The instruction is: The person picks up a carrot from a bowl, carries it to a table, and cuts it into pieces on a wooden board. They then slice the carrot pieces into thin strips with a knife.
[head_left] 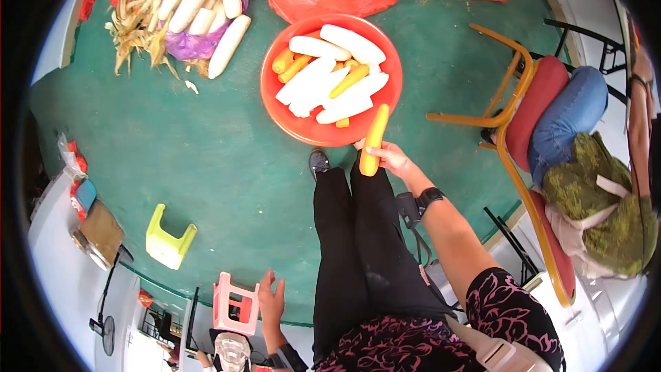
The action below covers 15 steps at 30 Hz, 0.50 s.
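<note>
A carrot [374, 143] is clamped near its lower end in the right hand's [395, 159] fingers, its long axis slanting toward the rim of a red basin [313, 135] just ahead; the empty left hand [272, 297], fingers apart, hangs farther back near a pink stool [220, 305].

A lime-green stool [165, 244] stands toward the lower-left edge of a green floor [227, 131], with a pink stool [235, 310] at the bottom edge. A black fan [108, 334] stands beyond the lower-left edge, below a flat brown item [103, 231]. Along the right edge, blue denim [568, 117] and a green patterned cloth [602, 213] are seen beside gold-framed chairs [513, 120] with red seats [537, 107].
</note>
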Tool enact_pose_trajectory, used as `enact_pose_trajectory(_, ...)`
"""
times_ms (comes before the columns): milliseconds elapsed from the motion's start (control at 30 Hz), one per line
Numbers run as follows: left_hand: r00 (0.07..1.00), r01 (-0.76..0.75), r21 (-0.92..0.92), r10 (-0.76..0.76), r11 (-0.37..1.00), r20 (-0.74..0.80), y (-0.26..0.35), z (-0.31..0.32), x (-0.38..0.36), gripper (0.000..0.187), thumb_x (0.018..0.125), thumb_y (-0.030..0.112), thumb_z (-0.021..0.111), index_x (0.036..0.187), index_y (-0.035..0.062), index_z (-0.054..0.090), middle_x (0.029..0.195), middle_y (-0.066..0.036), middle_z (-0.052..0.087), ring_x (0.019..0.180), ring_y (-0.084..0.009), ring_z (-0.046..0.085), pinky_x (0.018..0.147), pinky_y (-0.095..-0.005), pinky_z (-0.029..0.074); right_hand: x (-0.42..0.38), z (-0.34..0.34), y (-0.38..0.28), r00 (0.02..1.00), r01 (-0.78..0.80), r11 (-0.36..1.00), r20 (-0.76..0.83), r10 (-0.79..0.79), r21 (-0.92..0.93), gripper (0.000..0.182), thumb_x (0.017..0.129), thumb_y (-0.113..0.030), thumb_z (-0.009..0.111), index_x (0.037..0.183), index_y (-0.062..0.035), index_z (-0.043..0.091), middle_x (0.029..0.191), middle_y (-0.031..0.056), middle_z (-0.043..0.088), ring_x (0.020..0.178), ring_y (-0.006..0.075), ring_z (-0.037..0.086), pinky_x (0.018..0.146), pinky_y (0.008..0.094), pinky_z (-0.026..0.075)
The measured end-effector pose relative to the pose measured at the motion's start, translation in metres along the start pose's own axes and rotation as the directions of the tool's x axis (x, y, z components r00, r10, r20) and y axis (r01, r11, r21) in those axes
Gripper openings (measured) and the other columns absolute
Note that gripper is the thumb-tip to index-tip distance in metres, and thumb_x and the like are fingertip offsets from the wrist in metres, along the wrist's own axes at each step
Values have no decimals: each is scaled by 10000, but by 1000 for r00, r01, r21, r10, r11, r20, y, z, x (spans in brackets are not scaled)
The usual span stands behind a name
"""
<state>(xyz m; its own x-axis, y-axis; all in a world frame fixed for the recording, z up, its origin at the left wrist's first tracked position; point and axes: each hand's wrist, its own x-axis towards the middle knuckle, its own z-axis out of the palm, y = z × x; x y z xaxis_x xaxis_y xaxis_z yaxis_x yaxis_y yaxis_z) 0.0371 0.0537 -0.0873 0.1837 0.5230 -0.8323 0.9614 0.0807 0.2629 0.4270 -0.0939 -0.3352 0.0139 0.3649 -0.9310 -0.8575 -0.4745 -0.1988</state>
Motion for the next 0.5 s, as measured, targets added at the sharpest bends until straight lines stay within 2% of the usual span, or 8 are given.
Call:
enact_pose_trajectory(67, 999, -54, 47, 53, 997, 10, 8, -10, 1, 455, 854, 125, 620, 1253, -50, 488, 1165, -217, 587, 1033, -292, 601, 879, -361, 465, -37, 11, -10, 996, -24, 996, 91, 16, 86, 518, 813, -281, 702, 1233, -47, 510, 1151, 59, 584, 1072, 186, 560, 954, 355, 431)
enact_pose_trajectory(167, 995, -95, -202, 94, 975, -17, 27, -19, 3, 477, 864, 145, 619, 1277, -42, 471, 1217, -209, 565, 1104, -269, 573, 925, -351, 446, -96, 26, -17, 946, 10, 979, 315, -75, 204, 546, 841, -260, 662, 1303, -61, 452, 1240, 72, 535, 1155, 178, 512, 1023, 362, 380)
enact_pose_trajectory(200, 995, -94, -268, 101, 959, 12, 38, -27, 2, 486, 874, 147, 610, 1295, -39, 452, 1248, -204, 544, 1141, -260, 548, 953, -349, 430, -125, 40, -26, 914, 28, 978, 390, -109, 209, 534, 840, -226, 660, 1304, -61, 451, 1254, 91, 526, 1198, 209, 487, 1039, 382, 363)
enact_pose_trajectory(267, 984, -126, -365, 164, 923, 76, 71, -41, 4, 504, 905, 157, 570, 1334, -45, 397, 1313, -205, 485, 1206, -255, 491, 1006, -350, 387, -182, 68, -35, 831, 106, 951, 500, -245, 291, 557, 832, -189, 660, 1324, -60, 434, 1265, 113, 522, 1246, 258, 448, 1053, 412, 345)
enact_pose_trajectory(300, 971, -148, -392, 208, 908, 114, 90, -52, 1, 514, 926, 166, 539, 1355, -54, 360, 1346, -209, 448, 1234, -259, 460, 1031, -353, 360, -209, 81, -37, 769, 125, 935, 563, -303, 333, 610, 797, -139, 682, 1341, -56, 418, 1299, 138, 504, 1281, 308, 407, 1075, 442, 310)
enact_pose_trajectory(367, 943, -220, -418, 301, 881, 138, 121, -67, -2, 505, 936, 166, 522, 1370, -28, 352, 1342, -184, 460, 1249, -251, 441, 1033, -347, 359, -250, 101, -28, 660, 203, 899, 624, -418, 388, 626, 775, -117, 694, 1337, -54, 425, 1325, 148, 486, 1294, 318, 389, 1090, 448, 280)
enact_pose_trajectory(433, 877, -314, -447, 437, 838, 202, 166, -81, -25, 504, 932, 150, 519, 1384, 6, 350, 1380, -152, 425, 1257, -226, 426, 1020, -333, 369, -286, 121, -14, 563, 285, 850, 641, -522, 442, 664, 718, -92, 720, 1322, -44, 447, 1356, 154, 461, 1313, 341, 358, 1110, 469, 227)
enact_pose_trajectory(500, 762, -327, -552, 559, 767, 326, 209, -87, -66, 558, 883, 88, 573, 1376, -28, 338, 1383, -168, 407, 1262, -228, 427, 1027, -340, 367, -326, 143, -4, 436, 391, 782, 651, -621, 485, 683, 690, -101, 729, 1313, -38, 457, 1366, 153, 452, 1317, 349, 349, 1111, 478, 219)
